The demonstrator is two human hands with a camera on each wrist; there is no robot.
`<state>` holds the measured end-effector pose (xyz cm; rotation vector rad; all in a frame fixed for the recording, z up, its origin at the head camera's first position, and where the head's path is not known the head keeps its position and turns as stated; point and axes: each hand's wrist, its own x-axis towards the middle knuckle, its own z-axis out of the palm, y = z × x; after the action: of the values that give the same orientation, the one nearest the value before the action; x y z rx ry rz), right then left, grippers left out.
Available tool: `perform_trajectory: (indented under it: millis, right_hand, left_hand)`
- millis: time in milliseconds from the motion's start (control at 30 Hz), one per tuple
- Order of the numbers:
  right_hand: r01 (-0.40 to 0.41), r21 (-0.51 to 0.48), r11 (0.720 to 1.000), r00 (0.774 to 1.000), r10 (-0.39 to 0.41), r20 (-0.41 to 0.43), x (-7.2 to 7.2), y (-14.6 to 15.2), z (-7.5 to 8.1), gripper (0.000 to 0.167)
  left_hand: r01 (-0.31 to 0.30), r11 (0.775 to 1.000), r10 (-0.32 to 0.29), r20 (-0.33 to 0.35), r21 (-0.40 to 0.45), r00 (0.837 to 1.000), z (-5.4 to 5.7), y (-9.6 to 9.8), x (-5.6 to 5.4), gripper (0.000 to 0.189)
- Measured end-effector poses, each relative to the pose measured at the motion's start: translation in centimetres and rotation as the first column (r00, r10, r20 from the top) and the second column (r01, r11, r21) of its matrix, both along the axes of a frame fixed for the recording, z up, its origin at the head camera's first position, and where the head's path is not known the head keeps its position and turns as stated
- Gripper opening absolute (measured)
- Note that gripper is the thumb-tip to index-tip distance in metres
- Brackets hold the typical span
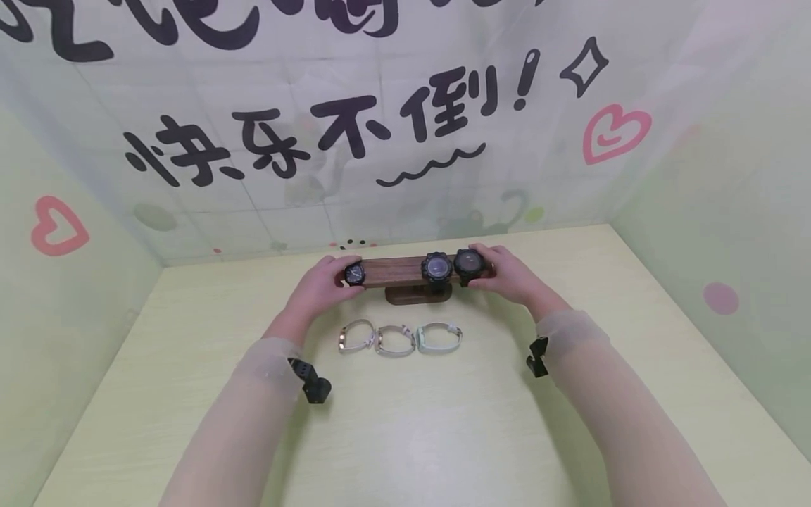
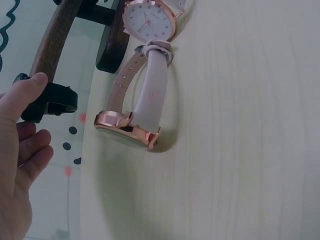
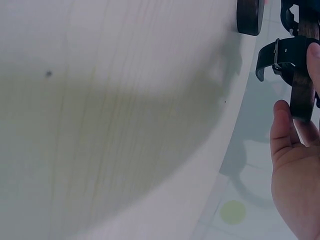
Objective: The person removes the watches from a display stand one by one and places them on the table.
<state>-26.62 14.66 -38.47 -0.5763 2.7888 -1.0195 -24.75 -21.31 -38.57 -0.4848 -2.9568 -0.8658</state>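
A wooden watch stand (image 1: 394, 272) with a bar on a dark base (image 1: 408, 296) stands near the back of the table. My left hand (image 1: 319, 285) holds a black square-faced watch (image 1: 355, 273) at the bar's left end; in the left wrist view the thumb lies on its strap (image 2: 62, 100). At the right end my right hand (image 1: 510, 278) grips a black round watch (image 1: 469, 263) on the bar, its thumb against the watch. Beside it, another black watch (image 1: 437, 267) sits on the bar, untouched.
In front of the stand lie three fastened watches on the table (image 1: 418, 436): one with a rose-gold case (image 1: 343, 341), a pale one (image 1: 379, 341) and a mint one (image 1: 421, 341). A printed cloth (image 1: 317, 225) hangs behind, with side panels left and right.
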Motion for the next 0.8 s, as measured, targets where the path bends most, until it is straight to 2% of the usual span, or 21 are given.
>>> perform_trajectory:
  millis: [333,633,800]
  right_hand:
    - [0.009,0.032,0.999,1.000,-0.009,0.001,-0.17,0.16,0.09,0.076]
    - [0.011,0.030,0.999,1.000,-0.011,0.001,-0.11,0.20,0.08,0.076]
    - [0.002,0.025,1.000,1.000,-0.002,0.004,-0.06,0.11,0.07,0.075]
  left_hand:
    - [-0.005,1.000,0.006,0.015,-0.017,1.000,0.06,-0.19,0.04,0.065]
    - [-0.010,1.000,0.009,-0.016,-0.024,1.000,0.15,-0.20,0.25,0.053]
    - [-0.037,0.999,0.035,-0.033,-0.039,0.999,-0.04,-0.61,0.86,0.051]
